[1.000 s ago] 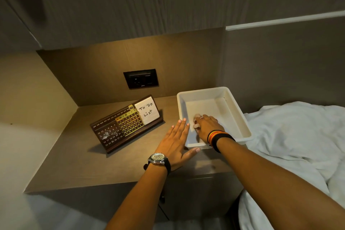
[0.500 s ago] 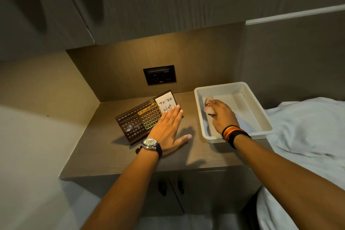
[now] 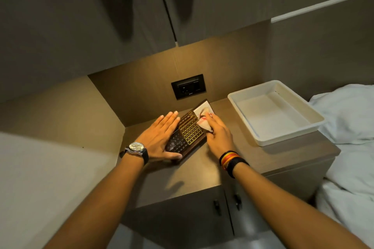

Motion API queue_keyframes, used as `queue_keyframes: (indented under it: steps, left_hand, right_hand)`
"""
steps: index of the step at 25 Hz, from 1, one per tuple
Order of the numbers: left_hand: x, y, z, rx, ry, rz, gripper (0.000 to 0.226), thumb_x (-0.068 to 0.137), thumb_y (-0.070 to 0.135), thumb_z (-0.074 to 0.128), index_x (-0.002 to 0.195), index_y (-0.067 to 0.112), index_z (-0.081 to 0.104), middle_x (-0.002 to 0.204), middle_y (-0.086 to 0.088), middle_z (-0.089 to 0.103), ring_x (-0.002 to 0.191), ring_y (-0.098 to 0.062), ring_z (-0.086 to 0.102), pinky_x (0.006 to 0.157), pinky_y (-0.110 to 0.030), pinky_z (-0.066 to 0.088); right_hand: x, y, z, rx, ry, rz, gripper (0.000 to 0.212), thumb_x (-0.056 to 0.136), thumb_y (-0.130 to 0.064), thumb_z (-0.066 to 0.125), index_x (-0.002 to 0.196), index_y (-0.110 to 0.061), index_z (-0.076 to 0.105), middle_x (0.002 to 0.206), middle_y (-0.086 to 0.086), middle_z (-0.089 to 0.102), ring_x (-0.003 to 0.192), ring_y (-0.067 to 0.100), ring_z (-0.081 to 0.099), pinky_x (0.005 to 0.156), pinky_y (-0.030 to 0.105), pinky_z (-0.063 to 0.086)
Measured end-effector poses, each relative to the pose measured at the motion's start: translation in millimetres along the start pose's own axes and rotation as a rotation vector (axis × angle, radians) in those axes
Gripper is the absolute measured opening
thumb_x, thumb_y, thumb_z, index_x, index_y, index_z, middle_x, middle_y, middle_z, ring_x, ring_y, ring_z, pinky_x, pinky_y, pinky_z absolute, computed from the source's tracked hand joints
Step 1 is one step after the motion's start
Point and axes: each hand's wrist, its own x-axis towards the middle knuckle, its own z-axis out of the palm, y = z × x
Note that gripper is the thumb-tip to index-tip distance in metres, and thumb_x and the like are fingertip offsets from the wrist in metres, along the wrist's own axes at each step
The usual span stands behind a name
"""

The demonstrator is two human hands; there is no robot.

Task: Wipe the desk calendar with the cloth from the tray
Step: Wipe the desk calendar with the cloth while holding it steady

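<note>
Bracing the calendar [image 3: 187, 134] with my flat, empty left hand [image 3: 159, 137], I'd sweep the cloth [image 3: 203, 120] clutched in my right hand [image 3: 217, 137] firmly leftward across it.

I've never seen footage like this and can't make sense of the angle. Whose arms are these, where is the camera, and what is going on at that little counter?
There is no machine: a person wears a camera on the head, looking forward and down, so both arms reach in from below. The left hand, with the wristwatch, lies flat against the desk calendar and steadies it on the cabinet top. The right hand, with the coloured bands, presses a pale cloth on the calendar's right end. The white tray to the right holds nothing. A dark wall socket sits behind, and white bedding lies at the far right.
</note>
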Motion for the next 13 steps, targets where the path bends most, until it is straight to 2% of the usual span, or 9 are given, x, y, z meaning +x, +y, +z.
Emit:
queue_keyframes:
  steps: [4,7,9,13]
  left_hand:
    - [0.2,-43.7,10.0,0.062,-0.106,0.053,0.144,0.063,0.089,0.061,0.157,0.016,-0.02,0.164,-0.007,-0.028,0.15,-0.022,-0.024,0.12,-0.036,-0.015]
    - [13.3,-48.0,17.5,0.036,-0.105,0.103,0.15,0.059,0.081,0.073,0.157,0.016,-0.02,0.163,-0.005,-0.028,0.15,-0.021,-0.024,0.121,-0.036,-0.013]
    - [20.5,-48.7,21.1,0.004,-0.088,0.126,0.152,0.057,0.079,0.077,0.158,0.016,-0.017,0.165,-0.006,-0.025,0.151,-0.021,-0.021,0.121,-0.036,-0.01]
    - [23.5,-51.1,28.3,-0.07,-0.038,0.154,0.149,0.058,0.078,0.077,0.159,0.017,-0.014,0.167,-0.006,-0.018,0.153,-0.021,-0.017,0.123,-0.037,-0.004]
  right_hand:
    - [-25.2,-12.2,61.3,0.107,0.02,0.099,0.062,0.097,-0.004,0.053,0.153,-0.028,0.043,0.162,0.0,0.037,0.149,0.021,0.035,0.115,0.027,0.026]
    - [-39.4,-18.7,93.6,0.172,0.05,0.104,0.059,0.1,-0.018,0.058,0.155,-0.028,0.04,0.162,-0.001,0.039,0.149,0.018,0.035,0.12,0.034,0.031]
    - [-43.9,-21.1,110.0,0.18,0.086,0.106,0.06,0.099,-0.025,0.06,0.156,-0.027,0.038,0.161,0.001,0.04,0.148,0.018,0.036,0.119,0.031,0.03]
    - [-48.3,-20.6,127.5,0.154,0.147,0.11,0.065,0.096,-0.022,0.066,0.155,-0.025,0.039,0.16,0.0,0.042,0.147,0.018,0.038,0.119,0.034,0.033]
